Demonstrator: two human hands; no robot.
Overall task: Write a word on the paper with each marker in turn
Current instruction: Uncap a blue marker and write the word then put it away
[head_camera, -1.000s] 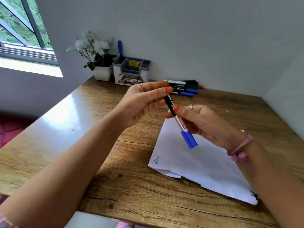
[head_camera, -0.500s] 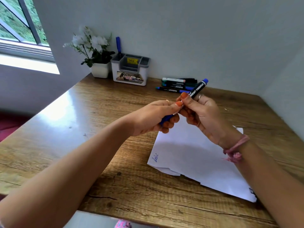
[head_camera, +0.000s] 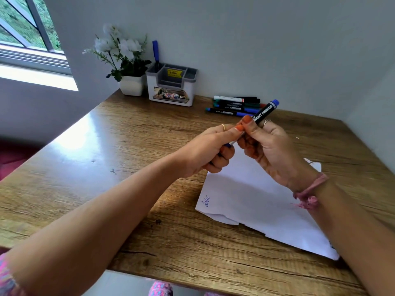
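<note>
White paper lies nearest on the wooden desk, thin and easily creased. Above it, the right hand grips the blue marker by its barrel, light and rigid; the left hand pinches its cap end. Beyond the paper, spare markers lie loose; the organiser holds one blue pen.

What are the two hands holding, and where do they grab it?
One black marker with blue ends. The right hand grips the middle of its black barrel; the left hand grips its lower, blue cap end, mostly hidden inside the fingers.
</note>
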